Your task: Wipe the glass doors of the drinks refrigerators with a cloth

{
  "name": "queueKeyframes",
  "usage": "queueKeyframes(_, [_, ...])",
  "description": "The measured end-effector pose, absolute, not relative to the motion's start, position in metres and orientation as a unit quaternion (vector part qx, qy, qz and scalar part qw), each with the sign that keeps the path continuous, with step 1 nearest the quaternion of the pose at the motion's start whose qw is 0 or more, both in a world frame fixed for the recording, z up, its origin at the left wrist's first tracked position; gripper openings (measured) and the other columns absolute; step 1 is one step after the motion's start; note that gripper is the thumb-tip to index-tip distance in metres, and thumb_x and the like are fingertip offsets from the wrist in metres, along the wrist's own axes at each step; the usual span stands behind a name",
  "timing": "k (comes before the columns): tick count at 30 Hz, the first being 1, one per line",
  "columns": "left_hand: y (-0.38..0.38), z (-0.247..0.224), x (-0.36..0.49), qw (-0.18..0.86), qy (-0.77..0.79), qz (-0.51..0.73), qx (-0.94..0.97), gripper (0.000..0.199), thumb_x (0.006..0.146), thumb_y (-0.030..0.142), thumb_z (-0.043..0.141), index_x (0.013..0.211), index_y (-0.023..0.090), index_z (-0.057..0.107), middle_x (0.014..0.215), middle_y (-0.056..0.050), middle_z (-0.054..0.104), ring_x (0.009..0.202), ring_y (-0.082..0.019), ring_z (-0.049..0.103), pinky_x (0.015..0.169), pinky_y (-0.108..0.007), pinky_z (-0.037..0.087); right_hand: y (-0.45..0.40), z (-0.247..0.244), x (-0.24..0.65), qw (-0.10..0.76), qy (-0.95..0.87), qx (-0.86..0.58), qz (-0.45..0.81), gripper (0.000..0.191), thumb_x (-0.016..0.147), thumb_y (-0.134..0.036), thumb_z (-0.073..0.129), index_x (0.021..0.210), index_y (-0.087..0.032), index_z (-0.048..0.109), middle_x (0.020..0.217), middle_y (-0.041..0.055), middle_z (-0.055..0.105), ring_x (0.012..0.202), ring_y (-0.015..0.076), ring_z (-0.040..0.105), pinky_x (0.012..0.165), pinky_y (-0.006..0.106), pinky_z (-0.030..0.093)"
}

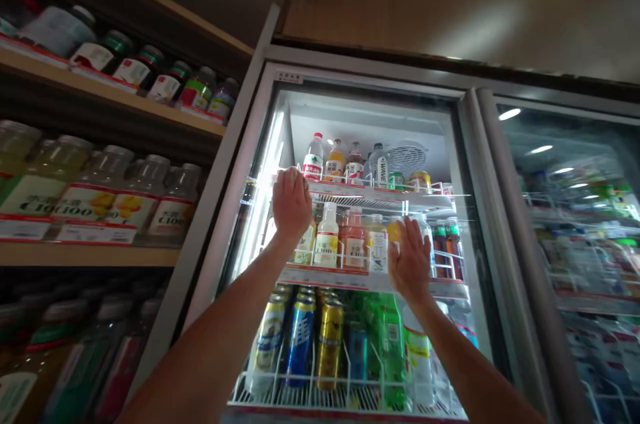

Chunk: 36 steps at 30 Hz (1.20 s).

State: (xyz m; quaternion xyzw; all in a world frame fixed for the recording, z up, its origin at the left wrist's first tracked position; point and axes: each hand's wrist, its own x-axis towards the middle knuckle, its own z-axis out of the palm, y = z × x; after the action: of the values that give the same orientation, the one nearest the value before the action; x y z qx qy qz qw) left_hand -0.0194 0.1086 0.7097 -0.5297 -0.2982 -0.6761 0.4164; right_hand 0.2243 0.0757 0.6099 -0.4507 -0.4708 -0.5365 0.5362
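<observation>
The lit cooler (363,69), largest of all, stands between the wooden shelves (90,254) on the left and a darker glass-fronted cooler (590,211). It has a grey metal frame, a white interior and a bright strip down its left side. Tall cans (327,344) and a green bottle (391,337) fill its bottom; smaller bottles (327,241) line the middle shelf. The right hand (411,263) is open before that shelf, fingers slightly apart. The left hand (291,204) is raised near the top shelf's left end, fingers together; its openness, hold and contact I can't tell.
</observation>
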Motion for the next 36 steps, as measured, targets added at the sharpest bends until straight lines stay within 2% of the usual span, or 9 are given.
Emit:
queueKeyframes(4, [0.103, 0.680, 0.031, 0.493, -0.201, -0.576, -0.620, 0.038, 0.087, 0.021, 0.040, 0.121, 0.012, 0.053, 0.135, -0.010, 0.049, 0.132, -0.026, 0.036, 0.107, -0.043, 0.035, 0.074, 0.612, 0.220, 0.530, -0.471, -0.453, -0.540, 0.048, 0.091, -0.029, 0.031, 0.135, -0.015, 0.038, 0.142, 0.0124, 0.042, 0.136, 0.0227, 0.029, 0.108, 0.048, 0.026])
queueKeyframes(7, [0.101, 0.671, 0.037, 0.536, -0.151, -0.503, -0.662, 0.036, 0.088, 0.023, 0.040, 0.121, 0.015, 0.053, 0.135, -0.007, 0.050, 0.130, -0.025, 0.039, 0.106, -0.041, 0.036, 0.069, 0.613, 0.227, 0.508, -0.491, -0.459, -0.539, 0.047, 0.090, -0.029, 0.032, 0.135, -0.015, 0.038, 0.143, 0.0125, 0.040, 0.137, 0.0227, 0.027, 0.108, 0.048, 0.025])
queueKeyframes(10, [0.104, 0.690, 0.005, 0.496, -0.226, -0.587, -0.599, 0.035, 0.089, 0.023, 0.037, 0.118, 0.015, 0.055, 0.130, -0.010, 0.054, 0.127, -0.025, 0.043, 0.103, -0.044, 0.038, 0.064, 0.611, 0.254, 0.488, -0.497, -0.465, -0.546, 0.047, 0.091, -0.030, 0.033, 0.135, -0.015, 0.038, 0.143, 0.0126, 0.040, 0.137, 0.0235, 0.027, 0.108, 0.049, 0.026])
queueKeyframes(14, [0.104, 0.710, -0.003, 0.407, -0.325, -0.684, -0.511, 0.038, 0.088, 0.021, 0.037, 0.120, 0.007, 0.053, 0.134, -0.018, 0.048, 0.131, -0.030, 0.035, 0.106, -0.048, 0.033, 0.061, 0.606, 0.299, 0.521, -0.444, -0.486, -0.543, 0.048, 0.092, -0.031, 0.030, 0.136, -0.014, 0.038, 0.141, 0.0152, 0.042, 0.135, 0.0263, 0.032, 0.107, 0.051, 0.028])
queueKeyframes(20, [0.090, 0.665, 0.114, 0.468, -0.239, -0.584, -0.619, 0.039, 0.086, 0.021, 0.043, 0.122, 0.013, 0.053, 0.137, -0.009, 0.047, 0.133, -0.026, 0.034, 0.107, -0.043, 0.035, 0.059, 0.605, 0.322, 0.550, -0.470, -0.449, -0.525, 0.052, 0.092, -0.032, 0.029, 0.140, -0.014, 0.031, 0.144, 0.0159, 0.038, 0.136, 0.0270, 0.031, 0.106, 0.052, 0.031])
queueKeyframes(23, [0.087, 0.659, 0.144, 0.512, -0.169, -0.513, -0.668, 0.037, 0.085, 0.021, 0.045, 0.121, 0.017, 0.053, 0.136, -0.007, 0.049, 0.132, -0.023, 0.036, 0.107, -0.041, 0.036, 0.052, 0.610, 0.332, 0.569, -0.470, -0.423, -0.526, 0.052, 0.092, -0.031, 0.031, 0.141, -0.016, 0.030, 0.143, 0.0158, 0.039, 0.135, 0.0282, 0.031, 0.105, 0.054, 0.032])
queueKeyframes(29, [0.086, 0.704, 0.167, 0.441, -0.268, -0.623, -0.588, 0.039, 0.088, 0.020, 0.039, 0.124, 0.010, 0.050, 0.138, -0.012, 0.045, 0.134, -0.027, 0.031, 0.108, -0.045, 0.034, 0.033, 0.618, 0.360, 0.584, -0.499, -0.365, -0.526, 0.056, 0.091, -0.027, 0.037, 0.144, -0.022, 0.023, 0.147, 0.0111, 0.033, 0.137, 0.0258, 0.028, 0.107, 0.051, 0.033])
queueKeyframes(32, [0.081, 0.697, 0.206, 0.467, -0.222, -0.573, -0.636, 0.040, 0.086, 0.018, 0.042, 0.124, 0.009, 0.051, 0.137, -0.012, 0.047, 0.133, -0.027, 0.033, 0.108, -0.044, 0.033, 0.025, 0.619, 0.371, 0.581, -0.505, -0.349, -0.534, 0.058, 0.090, -0.026, 0.038, 0.145, -0.022, 0.020, 0.148, 0.0104, 0.032, 0.137, 0.0257, 0.028, 0.109, 0.051, 0.032])
queueKeyframes(36, [0.074, 0.680, 0.247, 0.533, -0.080, -0.440, -0.719, 0.035, 0.089, 0.019, 0.040, 0.121, 0.014, 0.054, 0.133, -0.006, 0.052, 0.130, -0.021, 0.039, 0.108, -0.037, 0.033, 0.018, 0.622, 0.382, 0.587, -0.497, -0.341, -0.541, 0.057, 0.090, -0.025, 0.037, 0.145, -0.021, 0.021, 0.148, 0.0105, 0.031, 0.137, 0.0262, 0.027, 0.109, 0.052, 0.030])
